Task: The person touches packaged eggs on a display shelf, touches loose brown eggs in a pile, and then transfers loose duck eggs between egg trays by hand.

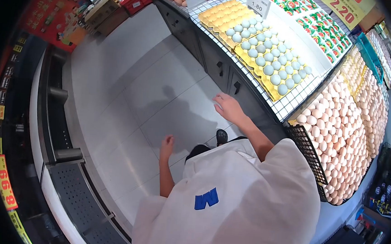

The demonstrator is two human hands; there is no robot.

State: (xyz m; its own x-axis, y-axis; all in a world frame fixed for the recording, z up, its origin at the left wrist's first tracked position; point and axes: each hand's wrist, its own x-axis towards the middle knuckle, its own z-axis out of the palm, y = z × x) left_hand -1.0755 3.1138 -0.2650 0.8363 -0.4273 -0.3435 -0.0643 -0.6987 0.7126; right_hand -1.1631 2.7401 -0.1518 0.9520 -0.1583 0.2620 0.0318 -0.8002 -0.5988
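Our right grip (229, 108) hung in the air near the front of the worktop (286, 109), its fingers loosely extended and slightly apart. Our left grip (167, 146) was lower and further left, above the floor (115, 103); its fingers looked bent, but we could not tell whether they met. Nearest our right grip, up on the wire grid, we had a yellow tray (274, 97) filled with pale bluish eggs (279, 66). A second tray (223, 11) sat against its far left side, with more bluish eggs at its right end and bare cups showing to the left. Behind these stood a price card (257, 5), and to the right of it we saw green-and-red wrapped packs (330, 37). Right of the worktop, brownish-pink eggs (340, 132) were heaped in a black crate (306, 148). Beneath us, a dark shoe (221, 137) showed past our white shirt (239, 211). Across the tiles to our left ran a display case (73, 188) with a dark perforated base.
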